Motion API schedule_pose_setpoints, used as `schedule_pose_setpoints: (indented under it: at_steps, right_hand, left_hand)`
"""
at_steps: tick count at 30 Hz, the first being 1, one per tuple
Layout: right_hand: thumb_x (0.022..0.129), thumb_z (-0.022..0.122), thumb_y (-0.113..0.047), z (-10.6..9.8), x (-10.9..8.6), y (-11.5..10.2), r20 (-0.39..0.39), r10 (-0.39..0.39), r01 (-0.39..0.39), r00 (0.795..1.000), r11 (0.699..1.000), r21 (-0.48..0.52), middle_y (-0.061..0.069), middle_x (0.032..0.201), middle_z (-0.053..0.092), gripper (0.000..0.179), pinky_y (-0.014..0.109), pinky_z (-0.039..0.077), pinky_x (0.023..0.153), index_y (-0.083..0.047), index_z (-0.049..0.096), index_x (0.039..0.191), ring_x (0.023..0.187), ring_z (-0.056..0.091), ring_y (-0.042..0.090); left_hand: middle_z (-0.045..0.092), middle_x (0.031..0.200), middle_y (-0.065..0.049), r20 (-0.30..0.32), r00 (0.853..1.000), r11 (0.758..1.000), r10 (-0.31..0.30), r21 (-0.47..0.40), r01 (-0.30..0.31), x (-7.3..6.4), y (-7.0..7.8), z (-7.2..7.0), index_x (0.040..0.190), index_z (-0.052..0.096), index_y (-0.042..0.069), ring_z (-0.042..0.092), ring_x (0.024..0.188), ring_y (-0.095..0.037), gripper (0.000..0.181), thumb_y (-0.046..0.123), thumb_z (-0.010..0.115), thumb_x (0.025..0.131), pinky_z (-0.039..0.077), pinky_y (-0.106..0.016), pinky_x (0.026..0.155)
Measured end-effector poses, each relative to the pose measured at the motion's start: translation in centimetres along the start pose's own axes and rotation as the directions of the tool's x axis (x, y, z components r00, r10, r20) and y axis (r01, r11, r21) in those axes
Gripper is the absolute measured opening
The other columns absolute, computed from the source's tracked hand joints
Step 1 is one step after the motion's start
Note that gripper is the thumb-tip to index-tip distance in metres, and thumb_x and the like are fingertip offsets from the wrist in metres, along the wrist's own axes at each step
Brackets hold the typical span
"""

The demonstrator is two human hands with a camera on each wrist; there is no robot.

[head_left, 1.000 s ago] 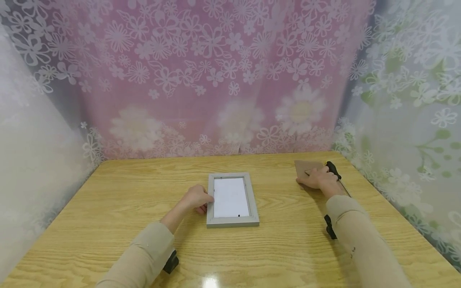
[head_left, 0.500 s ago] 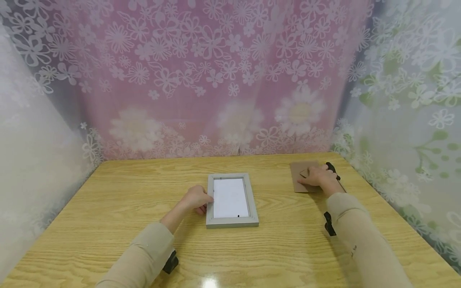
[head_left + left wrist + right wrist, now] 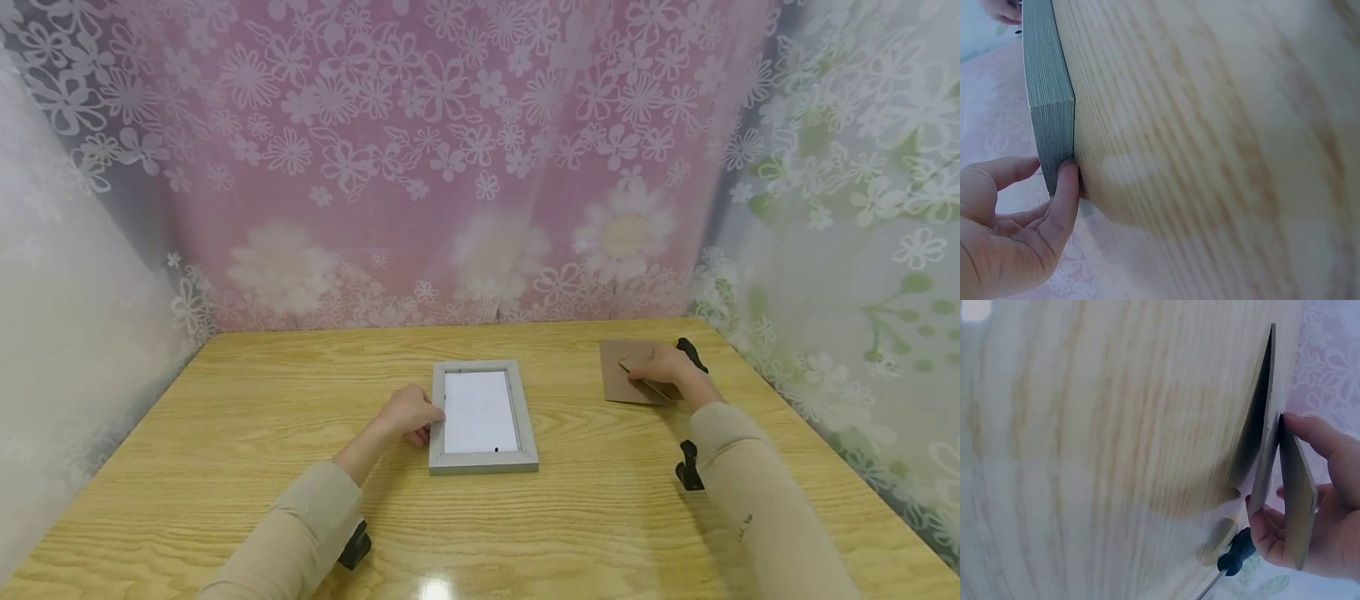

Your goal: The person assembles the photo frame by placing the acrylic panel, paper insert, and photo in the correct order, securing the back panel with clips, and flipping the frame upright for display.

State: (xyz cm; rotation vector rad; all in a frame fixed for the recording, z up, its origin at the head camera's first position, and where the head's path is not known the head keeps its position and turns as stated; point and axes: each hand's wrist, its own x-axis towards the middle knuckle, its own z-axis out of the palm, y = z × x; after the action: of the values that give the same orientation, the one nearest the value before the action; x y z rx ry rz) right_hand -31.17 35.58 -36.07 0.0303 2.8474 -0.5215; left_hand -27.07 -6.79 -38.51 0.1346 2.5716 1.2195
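Note:
A grey picture frame (image 3: 483, 461) lies mid-table with a white sheet (image 3: 480, 412) inside its opening. My left hand (image 3: 407, 412) pinches its left edge. The left wrist view shows fingertips at the frame's lower side (image 3: 1047, 69) and the thumb at its upper edge. To the right, my right hand (image 3: 663, 367) holds a brown backing board (image 3: 617, 383) with a flap-like stand leg. In the right wrist view, the board (image 3: 1264, 447) is raised at an angle to the table, and its stand leg (image 3: 1297, 506) sticks out between thumb and fingers.
A screwdriver with a black handle (image 3: 692, 354) lies on the wooden table (image 3: 300, 375) beside the right hand; its shaft shows in the right wrist view below the handle (image 3: 1237, 551). Flowered curtains (image 3: 480, 167) enclose the table at the back and sides.
The backing board has shifted slightly left in my right hand, and its stand leg now shows swung out from it. My left hand and the picture frame have stayed in place.

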Motion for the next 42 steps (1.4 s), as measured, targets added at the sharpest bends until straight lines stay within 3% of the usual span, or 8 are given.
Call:
schedule_pose_setpoints:
  at_steps: [14,20,22,25,31,34,38,42]
  right_hand:
    - [0.094,0.049,-0.026,0.0,-0.4,1.1,-0.048,0.047,-0.039,0.998,0.988,0.151,0.044,0.132,0.026,0.066,0.058,0.037,0.095,0.025,0.026,0.129,0.119,0.030,0.056]
    - [0.089,0.060,-0.024,-0.1,-0.6,1.7,-0.062,0.148,-0.110,0.987,0.908,0.405,0.043,0.126,0.029,0.062,0.049,0.044,0.085,0.023,0.033,0.119,0.106,0.042,0.049]
    - [0.087,0.062,-0.023,-0.1,-0.5,1.9,-0.068,0.156,-0.110,0.985,0.890,0.444,0.033,0.101,0.047,0.044,0.039,0.047,0.069,0.016,0.043,0.100,0.081,0.051,0.035]
    - [0.088,0.061,-0.022,-0.2,-0.7,2.0,-0.062,0.128,-0.082,0.990,0.870,0.486,0.005,0.074,0.047,0.033,0.027,0.040,0.055,0.008,0.047,0.091,0.059,0.044,0.013]
    - [0.093,0.055,-0.022,-0.3,-1.4,2.0,0.010,0.117,-0.101,0.993,0.809,0.578,-0.006,0.072,0.056,0.057,0.024,0.049,0.058,0.017,0.036,0.129,0.061,0.055,0.006]
    - [0.093,0.055,-0.021,-0.2,-1.5,2.2,0.067,0.135,-0.146,0.989,0.743,0.653,-0.006,0.060,0.055,0.040,0.021,0.048,0.052,0.013,0.050,0.114,0.051,0.053,0.005]
    - [0.092,0.057,-0.023,-0.3,-1.5,2.5,0.110,0.122,-0.165,0.986,0.719,0.675,-0.007,0.051,0.048,0.019,0.020,0.040,0.046,-0.007,0.062,0.082,0.043,0.042,0.004]
    - [0.092,0.057,-0.023,-0.3,-1.5,2.6,0.119,0.092,-0.149,0.989,0.721,0.676,-0.005,0.061,0.054,0.023,0.022,0.045,0.052,-0.001,0.060,0.098,0.049,0.048,0.005]
  left_hand:
    - [0.061,0.068,-0.014,0.006,1.000,1.000,0.004,0.006,-0.004,0.0,0.0,0.0,0.079,0.060,-0.005,0.062,0.055,-0.021,0.014,0.008,0.062,0.082,0.055,-0.030,0.051]
    - [0.061,0.067,-0.014,0.008,1.000,1.000,0.006,0.004,-0.006,0.0,-0.1,0.0,0.077,0.060,-0.005,0.061,0.054,-0.021,0.014,0.008,0.062,0.082,0.055,-0.031,0.050]
    - [0.060,0.068,-0.014,0.008,1.000,1.000,0.007,0.003,-0.007,0.0,-0.1,0.0,0.077,0.060,-0.005,0.061,0.054,-0.021,0.014,0.008,0.062,0.082,0.055,-0.030,0.050]
    - [0.060,0.068,-0.014,0.005,1.000,1.000,0.007,-0.002,-0.007,-0.1,0.0,-0.1,0.077,0.060,-0.005,0.061,0.054,-0.021,0.014,0.008,0.062,0.082,0.055,-0.030,0.050]
    - [0.060,0.069,-0.014,0.004,1.000,1.000,0.000,-0.010,0.001,-0.2,0.2,-0.1,0.078,0.059,-0.004,0.061,0.055,-0.021,0.014,0.008,0.062,0.082,0.055,-0.030,0.050]
    - [0.060,0.068,-0.014,-0.001,1.000,1.000,0.000,-0.006,0.000,-0.1,0.1,-0.1,0.076,0.059,-0.004,0.061,0.054,-0.021,0.014,0.008,0.061,0.082,0.055,-0.030,0.050]
    - [0.060,0.066,-0.014,-0.008,1.000,1.000,0.006,-0.006,-0.007,-0.1,0.0,-0.1,0.073,0.059,-0.004,0.061,0.052,-0.020,0.015,0.008,0.061,0.082,0.055,-0.030,0.049]
    - [0.060,0.067,-0.014,-0.005,1.000,1.000,0.007,-0.002,-0.007,-0.1,0.0,-0.1,0.073,0.059,-0.004,0.061,0.052,-0.020,0.015,0.008,0.061,0.082,0.055,-0.029,0.049]
